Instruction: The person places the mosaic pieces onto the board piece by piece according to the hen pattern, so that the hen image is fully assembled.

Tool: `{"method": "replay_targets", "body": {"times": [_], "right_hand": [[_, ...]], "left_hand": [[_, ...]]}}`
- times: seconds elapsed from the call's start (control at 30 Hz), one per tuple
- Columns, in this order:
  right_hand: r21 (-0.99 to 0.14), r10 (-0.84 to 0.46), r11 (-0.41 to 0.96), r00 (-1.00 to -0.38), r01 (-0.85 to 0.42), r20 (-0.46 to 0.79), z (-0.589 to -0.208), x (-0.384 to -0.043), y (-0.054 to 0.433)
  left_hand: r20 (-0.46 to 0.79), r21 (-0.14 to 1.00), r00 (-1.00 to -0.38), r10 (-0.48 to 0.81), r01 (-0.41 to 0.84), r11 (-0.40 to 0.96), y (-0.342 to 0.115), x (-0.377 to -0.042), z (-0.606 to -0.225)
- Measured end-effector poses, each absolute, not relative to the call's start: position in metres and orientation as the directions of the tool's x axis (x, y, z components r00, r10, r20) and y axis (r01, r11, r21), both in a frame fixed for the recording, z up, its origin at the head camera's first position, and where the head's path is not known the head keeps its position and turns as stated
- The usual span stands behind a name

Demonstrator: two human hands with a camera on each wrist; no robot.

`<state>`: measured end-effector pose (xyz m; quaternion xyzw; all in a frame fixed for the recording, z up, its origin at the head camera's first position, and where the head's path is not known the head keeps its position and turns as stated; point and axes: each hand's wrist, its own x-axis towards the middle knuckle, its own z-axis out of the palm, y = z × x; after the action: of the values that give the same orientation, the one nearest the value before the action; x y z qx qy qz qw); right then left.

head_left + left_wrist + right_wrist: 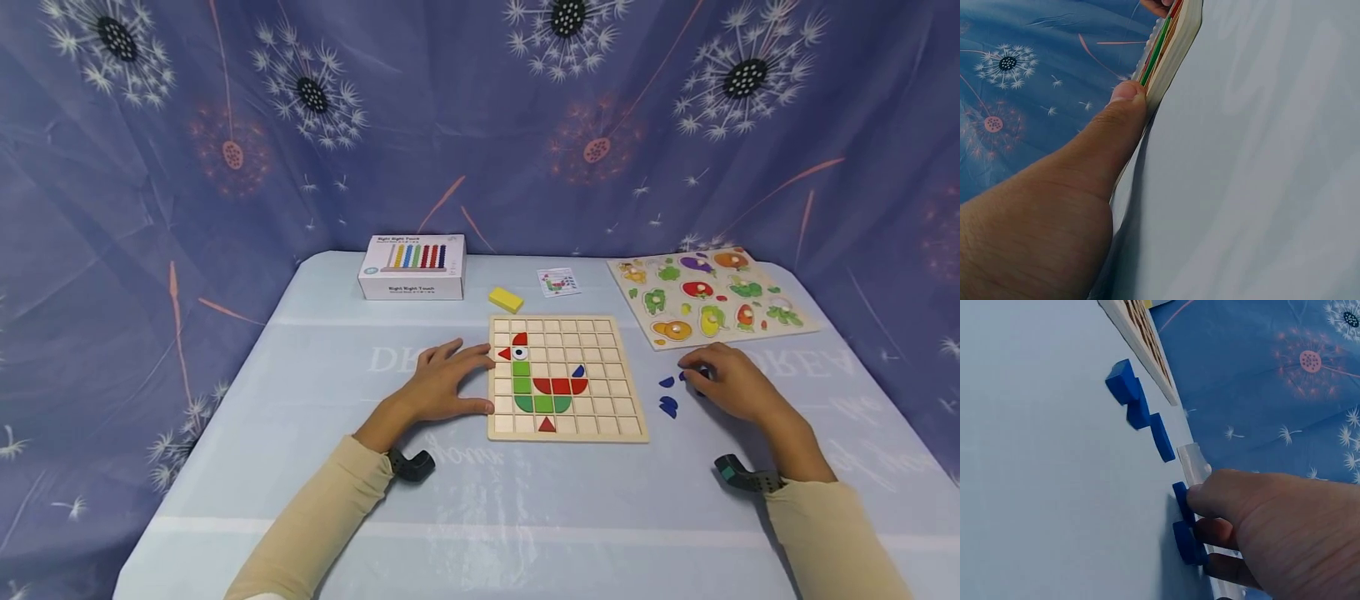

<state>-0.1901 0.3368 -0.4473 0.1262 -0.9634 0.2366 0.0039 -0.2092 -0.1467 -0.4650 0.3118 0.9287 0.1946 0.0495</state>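
Fingers spread, my left hand (446, 387) lies along the left edge of a wooden grid board (567, 438); in the left wrist view its thumb (1125, 94) touches the board's side. Red, green and blue pieces and a white eye piece (519, 353) form a bird shape on the grid. Right of the board, my right hand (726, 383) is over small blue half-round pieces (667, 382). In the right wrist view its bent fingertips are against two blue pieces (1185, 542) on the table; I cannot tell whether it pinches one. Several more blue pieces (1161, 437) lie beside them.
A vegetable puzzle board (678, 290) lies at the back right. Behind the grid board are a yellow block (506, 300) and a picture card (558, 282) with a bird pattern. A white toy box (412, 268) stands at the back left, near a dandelion-print curtain (480, 125).
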Motion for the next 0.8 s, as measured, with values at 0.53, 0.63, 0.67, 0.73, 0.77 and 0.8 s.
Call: {"method": "replay_targets", "body": {"times": [0.53, 0.63, 0.67, 0.73, 0.77, 0.8], "right_hand": [[-0.437, -0.146, 0.878, -0.978, -0.196, 0.146, -0.460, -0.189, 0.337], [-0.432, -0.147, 0.879, -0.977, -0.201, 0.156, -0.460, -0.190, 0.337], [-0.430, -0.148, 0.880, -0.976, -0.203, 0.158, -0.460, -0.190, 0.337], [-0.427, -0.149, 0.880, -0.975, -0.206, 0.164, -0.460, -0.190, 0.337], [-0.426, -0.149, 0.880, -0.974, -0.209, 0.169, -0.461, -0.190, 0.337], [-0.424, -0.150, 0.881, -0.974, -0.211, 0.173, -0.461, -0.190, 0.337]], "left_hand": [[0.030, 0.422, -0.797, 0.603, 0.557, 0.715, -0.146, -0.209, -0.463], [0.032, 0.420, -0.798, 0.602, 0.558, 0.716, -0.146, -0.210, -0.463], [0.035, 0.421, -0.798, 0.602, 0.558, 0.715, -0.146, -0.210, -0.463], [0.041, 0.424, -0.797, 0.602, 0.559, 0.712, -0.146, -0.210, -0.463], [0.043, 0.427, -0.797, 0.602, 0.560, 0.710, -0.146, -0.210, -0.464], [0.047, 0.428, -0.797, 0.602, 0.561, 0.709, -0.146, -0.210, -0.464]]}}
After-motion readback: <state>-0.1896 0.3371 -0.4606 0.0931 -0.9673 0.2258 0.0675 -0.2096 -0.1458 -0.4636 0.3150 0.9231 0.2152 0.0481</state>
